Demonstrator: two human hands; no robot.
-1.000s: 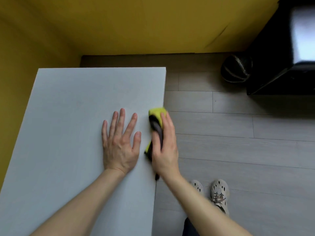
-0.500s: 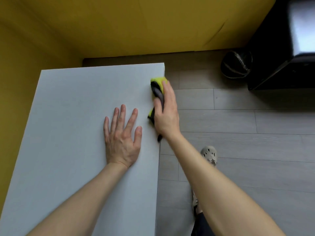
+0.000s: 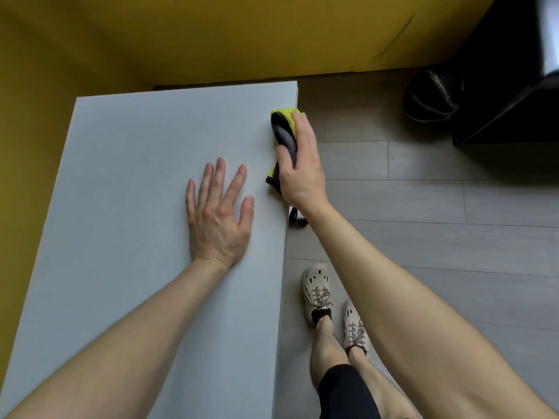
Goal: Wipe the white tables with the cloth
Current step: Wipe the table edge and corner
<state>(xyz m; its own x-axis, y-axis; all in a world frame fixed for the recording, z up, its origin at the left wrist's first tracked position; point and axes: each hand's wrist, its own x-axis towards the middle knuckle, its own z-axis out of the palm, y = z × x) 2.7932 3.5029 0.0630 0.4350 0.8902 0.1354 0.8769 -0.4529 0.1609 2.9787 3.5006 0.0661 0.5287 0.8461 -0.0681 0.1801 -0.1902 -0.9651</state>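
A white table [image 3: 136, 164] fills the left half of the view. My left hand [image 3: 219, 213] lies flat on it, palm down, fingers spread, holding nothing. My right hand [image 3: 301, 167] grips a yellow-green and dark grey cloth [image 3: 282, 128] and presses it against the table's right edge, near the far right corner. Most of the cloth is covered by my fingers; a dark end hangs below my wrist.
Yellow walls close in the far and left sides. Grey plank floor [image 3: 423, 237] lies to the right, with my feet in pale shoes [image 3: 316, 290] beside the table. A black bin [image 3: 432, 96] and a black cabinet [image 3: 508, 74] stand at the far right.
My right hand has slid the cloth along the table's right edge toward the far corner. My left hand has stayed flat in place. My feet have shifted.
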